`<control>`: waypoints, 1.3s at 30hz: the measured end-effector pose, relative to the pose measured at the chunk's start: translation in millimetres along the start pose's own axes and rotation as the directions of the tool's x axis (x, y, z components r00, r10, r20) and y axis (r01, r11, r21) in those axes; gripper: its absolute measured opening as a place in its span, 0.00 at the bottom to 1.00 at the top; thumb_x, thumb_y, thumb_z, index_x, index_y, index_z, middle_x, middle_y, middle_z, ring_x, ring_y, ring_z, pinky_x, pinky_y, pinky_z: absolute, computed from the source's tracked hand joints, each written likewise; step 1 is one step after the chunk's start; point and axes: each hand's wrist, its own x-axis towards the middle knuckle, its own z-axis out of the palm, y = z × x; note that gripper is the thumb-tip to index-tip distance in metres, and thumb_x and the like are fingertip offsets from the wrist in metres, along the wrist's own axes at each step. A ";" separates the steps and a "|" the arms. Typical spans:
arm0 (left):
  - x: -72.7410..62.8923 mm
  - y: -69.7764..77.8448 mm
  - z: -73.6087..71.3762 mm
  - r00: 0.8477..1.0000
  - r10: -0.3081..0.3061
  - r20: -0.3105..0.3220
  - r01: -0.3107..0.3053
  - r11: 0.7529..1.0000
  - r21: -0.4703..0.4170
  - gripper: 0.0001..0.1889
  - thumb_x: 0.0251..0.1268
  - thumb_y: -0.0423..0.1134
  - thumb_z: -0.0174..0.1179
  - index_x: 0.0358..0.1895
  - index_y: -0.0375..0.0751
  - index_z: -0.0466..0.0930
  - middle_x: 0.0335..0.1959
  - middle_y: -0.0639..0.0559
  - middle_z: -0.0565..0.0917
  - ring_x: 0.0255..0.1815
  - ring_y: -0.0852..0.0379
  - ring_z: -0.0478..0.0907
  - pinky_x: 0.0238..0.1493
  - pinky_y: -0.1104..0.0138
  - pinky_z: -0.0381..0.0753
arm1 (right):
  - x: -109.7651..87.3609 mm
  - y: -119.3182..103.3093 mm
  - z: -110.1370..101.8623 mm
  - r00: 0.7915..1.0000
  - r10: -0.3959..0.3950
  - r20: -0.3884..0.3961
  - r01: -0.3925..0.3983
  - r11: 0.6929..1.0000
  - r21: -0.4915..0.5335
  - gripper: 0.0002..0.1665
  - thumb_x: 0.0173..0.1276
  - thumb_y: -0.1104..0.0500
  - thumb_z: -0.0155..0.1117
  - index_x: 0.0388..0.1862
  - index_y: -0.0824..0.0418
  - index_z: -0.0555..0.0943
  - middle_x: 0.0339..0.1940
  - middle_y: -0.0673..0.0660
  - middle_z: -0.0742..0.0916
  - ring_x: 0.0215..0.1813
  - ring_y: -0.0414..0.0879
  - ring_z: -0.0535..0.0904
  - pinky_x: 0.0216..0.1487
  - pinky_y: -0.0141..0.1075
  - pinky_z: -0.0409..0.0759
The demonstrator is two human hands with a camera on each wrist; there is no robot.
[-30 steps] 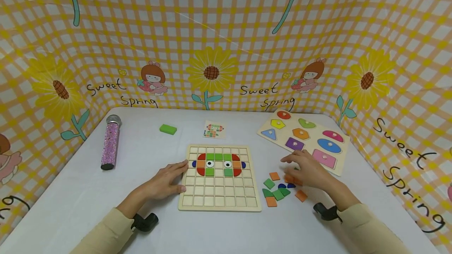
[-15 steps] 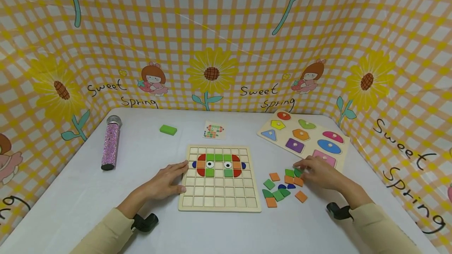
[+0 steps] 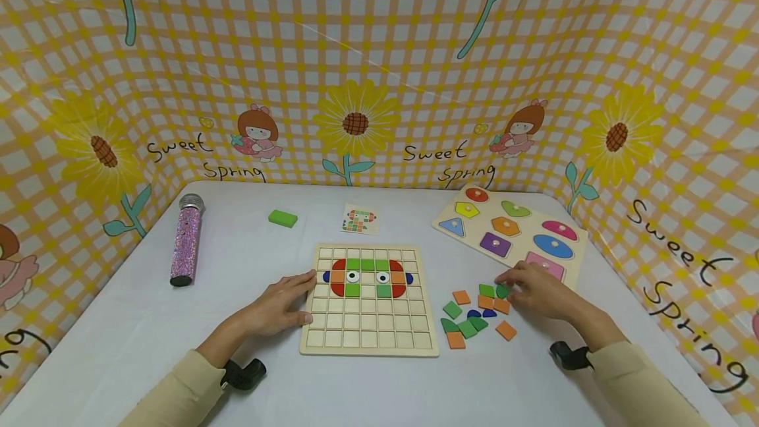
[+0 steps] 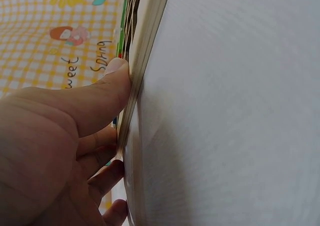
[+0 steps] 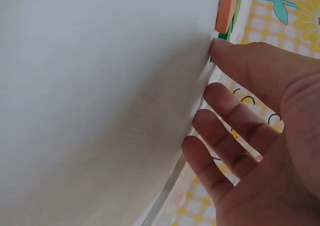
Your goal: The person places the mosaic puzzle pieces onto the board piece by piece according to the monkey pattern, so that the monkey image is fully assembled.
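In the head view my left hand (image 3: pixel 274 305) rests at the left edge of a wooden grid board (image 3: pixel 367 341), fingers fairly straight. The left wrist view has its thumb (image 4: pixel 112 83) against the board's side. Coloured tiles on the board form a figure with two eye tiles (image 3: pixel 382 277). Right of it, my right hand (image 3: pixel 536 290) pinches a green curved tile (image 3: pixel 501 291) between thumb and index finger, down at the table; the tile is partly hidden. In the right wrist view the thumb (image 5: pixel 245 60) touches down beside an orange tile (image 5: pixel 227 8), other fingers loosely spread.
Loose orange tiles (image 3: pixel 455 340), green tiles (image 3: pixel 467 328) and blue tiles (image 3: pixel 489 313) lie right of the board. Behind are a pattern card (image 3: pixel 360 219), a green block (image 3: pixel 282 218) and a knobbed shape puzzle (image 3: pixel 522 236). A glittery microphone (image 3: pixel 186 242) lies far left.
My right hand has moved to the right off the orange tiles, uncovering them, and settled at the green curved tile, which has shifted slightly. The left hand stays put.
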 end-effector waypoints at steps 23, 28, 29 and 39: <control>1.2 0.5 1.7 1.000 -0.019 0.005 0.019 1.000 0.000 0.37 0.61 0.43 0.62 0.70 0.30 0.58 0.75 0.39 0.55 0.74 0.37 0.53 0.67 0.40 0.53 | 3.2 -46.5 -1.1 0.995 -0.006 -0.104 0.008 1.000 0.013 0.14 0.62 0.56 0.65 0.48 0.56 0.83 0.46 0.54 0.84 0.52 0.52 0.72 0.49 0.48 0.79; 1.2 -0.8 2.9 1.000 -0.025 0.005 0.025 1.000 -0.002 0.37 0.61 0.43 0.62 0.70 0.30 0.58 0.75 0.40 0.55 0.74 0.37 0.52 0.68 0.40 0.52 | 12.4 -81.4 5.9 0.988 -0.072 -0.139 0.074 0.997 0.006 0.14 0.61 0.57 0.67 0.47 0.55 0.83 0.45 0.52 0.84 0.51 0.49 0.72 0.50 0.46 0.78; 1.2 -0.8 2.9 1.000 -0.026 0.004 0.026 1.000 -0.002 0.37 0.61 0.43 0.62 0.70 0.30 0.58 0.75 0.40 0.55 0.74 0.37 0.52 0.68 0.40 0.52 | 14.6 -87.5 8.2 0.985 -0.090 -0.149 0.090 0.996 -0.005 0.14 0.60 0.57 0.68 0.46 0.55 0.83 0.44 0.51 0.84 0.50 0.47 0.72 0.49 0.45 0.78; 1.7 -1.3 3.4 1.000 -0.025 -0.001 0.025 1.000 0.004 0.37 0.61 0.43 0.62 0.70 0.31 0.58 0.75 0.40 0.55 0.74 0.38 0.53 0.67 0.40 0.54 | 34.5 -146.8 30.6 0.948 -0.277 -0.159 0.266 0.960 -0.092 0.13 0.59 0.54 0.69 0.43 0.54 0.85 0.41 0.49 0.84 0.46 0.42 0.71 0.49 0.40 0.77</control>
